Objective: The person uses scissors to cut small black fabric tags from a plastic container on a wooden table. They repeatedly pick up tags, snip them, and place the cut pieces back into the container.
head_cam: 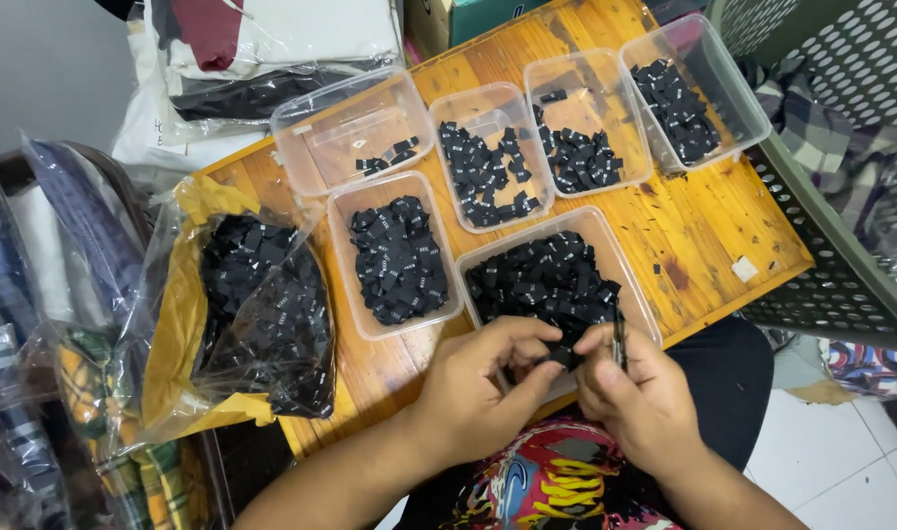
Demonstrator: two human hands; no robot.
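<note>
Both hands meet over the near edge of a wooden table point(704, 226), the left hand point(478, 393) and right hand point(635, 393) pinching one small black label point(563, 355) between fingertips; the right also grips thin tweezers point(618, 339). The label looks light, soft and easily dropped, best held by its edges. Just beyond the hands a clear tub point(641, 299) brims with labels; five more tubs lie farther off, and an open plastic bag point(262, 314) sits left of the left hand.
</note>
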